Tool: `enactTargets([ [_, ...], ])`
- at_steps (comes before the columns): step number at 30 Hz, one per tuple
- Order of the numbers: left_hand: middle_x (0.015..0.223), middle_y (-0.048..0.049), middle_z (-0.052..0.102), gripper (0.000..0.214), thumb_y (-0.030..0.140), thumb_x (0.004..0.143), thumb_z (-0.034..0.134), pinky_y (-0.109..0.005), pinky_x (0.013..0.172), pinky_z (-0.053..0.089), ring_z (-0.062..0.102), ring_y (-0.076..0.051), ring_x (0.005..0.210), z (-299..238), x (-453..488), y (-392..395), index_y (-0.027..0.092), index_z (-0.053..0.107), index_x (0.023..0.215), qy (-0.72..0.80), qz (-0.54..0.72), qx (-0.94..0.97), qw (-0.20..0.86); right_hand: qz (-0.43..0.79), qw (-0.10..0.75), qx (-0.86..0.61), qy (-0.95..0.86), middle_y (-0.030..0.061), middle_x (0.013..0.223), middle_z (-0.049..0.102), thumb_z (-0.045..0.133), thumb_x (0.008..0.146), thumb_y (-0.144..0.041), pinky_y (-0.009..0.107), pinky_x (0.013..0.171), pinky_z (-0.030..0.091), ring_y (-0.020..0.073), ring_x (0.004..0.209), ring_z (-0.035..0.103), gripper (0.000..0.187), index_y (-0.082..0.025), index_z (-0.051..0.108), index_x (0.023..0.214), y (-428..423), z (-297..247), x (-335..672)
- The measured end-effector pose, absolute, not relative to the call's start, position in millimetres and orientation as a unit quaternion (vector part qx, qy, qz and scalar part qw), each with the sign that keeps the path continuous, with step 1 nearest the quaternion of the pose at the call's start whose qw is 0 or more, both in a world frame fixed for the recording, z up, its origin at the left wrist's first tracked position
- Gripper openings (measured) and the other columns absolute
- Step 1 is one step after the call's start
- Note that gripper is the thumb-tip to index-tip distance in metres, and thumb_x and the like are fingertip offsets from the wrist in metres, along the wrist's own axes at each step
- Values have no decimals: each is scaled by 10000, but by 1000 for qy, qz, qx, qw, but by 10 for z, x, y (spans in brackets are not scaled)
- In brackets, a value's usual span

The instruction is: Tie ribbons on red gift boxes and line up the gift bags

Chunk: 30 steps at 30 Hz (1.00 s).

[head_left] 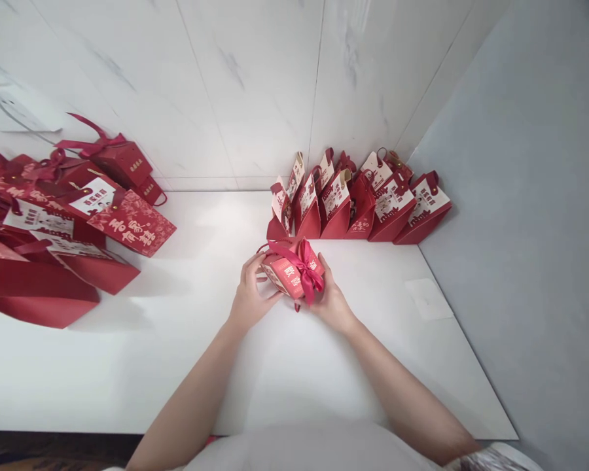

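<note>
Between my two hands is a small red gift box [287, 278] with pale lettering, a shiny pink-red ribbon bow [308, 271] and a thin cord handle. My left hand [249, 294] grips its left side, thumb toward the front and fingers partly behind it. On the right side, my right hand [332, 304] is closed around the box near the bow, some fingers hidden under it. The box is tilted, close in front of a row of red gift boxes [336, 212] with white printed tags.
A heap of red gift boxes and bags [73, 216] lies at the left. The white table [186, 366] meets a marbled wall [255, 85] at the back and a grey panel [530, 216] at the right. A pale flat patch [429, 299] is near the right edge.
</note>
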State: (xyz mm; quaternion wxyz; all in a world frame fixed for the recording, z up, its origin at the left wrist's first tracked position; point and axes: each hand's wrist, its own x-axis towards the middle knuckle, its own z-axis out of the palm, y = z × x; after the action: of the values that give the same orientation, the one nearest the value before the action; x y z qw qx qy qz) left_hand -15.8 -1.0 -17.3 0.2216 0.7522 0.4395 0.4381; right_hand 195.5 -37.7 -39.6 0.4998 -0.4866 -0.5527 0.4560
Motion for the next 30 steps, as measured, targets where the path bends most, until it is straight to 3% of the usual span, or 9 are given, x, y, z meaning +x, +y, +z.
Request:
enactTargets([
  [4, 1453, -149, 438, 873, 251, 737, 799, -375, 880, 603, 542, -286, 1277, -150, -186, -1, 271, 324, 1469, 433, 419, 790, 116, 436, 501, -529, -527, 105, 1464, 506, 707, 773, -271, 505, 1094, 436, 295, 1279, 560, 861, -278, 280, 1521, -336, -466, 1975],
  [9, 1446, -149, 485, 741, 189, 824, 700, -401, 990, 555, 529, -284, 1315, -135, -242, 14, 263, 345, 1471, 400, 384, 832, -22, 442, 573, -505, -469, 51, 1474, 516, 565, 890, -329, 482, 1143, 373, 270, 1357, 487, 451, -279, 548, 1338, -296, -440, 2066],
  [13, 1425, -133, 532, 673, 137, 854, 643, -397, 1013, 533, 569, -273, 1279, -146, -260, 24, 283, 377, 1456, 348, 378, 854, -83, 466, 595, -475, -452, 45, 1457, 544, 546, 933, -434, 490, 1180, 305, 294, 1379, 458, 326, -258, 681, 1172, -296, -360, 2070],
  [18, 1417, -151, 504, 751, 271, 813, 729, -407, 976, 555, 557, -285, 1281, -131, -201, -17, 269, 351, 1462, 417, 404, 814, -10, 486, 608, -453, -435, 39, 1395, 600, 535, 932, -527, 465, 1153, 347, 293, 1352, 487, 386, -270, 681, 1181, -324, -301, 2041],
  [22, 1376, -159, 470, 870, 470, 726, 788, -406, 928, 570, 541, -293, 1263, -75, -193, -66, 240, 352, 1443, 464, 399, 784, 106, 558, 600, -449, -357, 51, 1296, 661, 529, 911, -604, 447, 1024, 476, 282, 1202, 610, 470, -272, 630, 1228, -300, -365, 2015],
  [24, 1302, -145, 531, 743, 499, 789, 709, -402, 909, 557, 600, -268, 1154, -38, -227, -85, 223, 395, 1404, 455, 384, 788, 158, 580, 605, -451, -307, 52, 1214, 697, 564, 889, -596, 410, 953, 514, 268, 1121, 645, 446, -255, 650, 1163, -269, -406, 2015],
  [27, 969, -56, 674, 383, 422, 946, 492, -336, 787, 535, 661, -181, 835, 10, -281, -99, 217, 494, 1269, 482, 385, 752, 234, 600, 605, -453, -262, 40, 1042, 726, 623, 854, -533, 337, 745, 535, 222, 896, 676, 381, -239, 660, 1094, -226, -415, 2064],
  [29, 787, -3, 665, 256, 384, 965, 455, -294, 671, 496, 623, -150, 673, 28, -296, -94, 224, 545, 1143, 537, 378, 712, 250, 613, 583, -458, -273, 17, 877, 712, 651, 830, -485, 295, 595, 469, 174, 687, 624, 356, -228, 650, 1077, -212, -376, 2133],
  [30, 800, -2, 669, 231, 374, 949, 483, -285, 631, 478, 613, -148, 659, 32, -296, -86, 226, 553, 1111, 558, 374, 697, 249, 620, 565, -460, -291, 3, 809, 691, 658, 822, -463, 283, 560, 432, 154, 619, 580, 352, -221, 643, 1078, -210, -348, 2175],
])
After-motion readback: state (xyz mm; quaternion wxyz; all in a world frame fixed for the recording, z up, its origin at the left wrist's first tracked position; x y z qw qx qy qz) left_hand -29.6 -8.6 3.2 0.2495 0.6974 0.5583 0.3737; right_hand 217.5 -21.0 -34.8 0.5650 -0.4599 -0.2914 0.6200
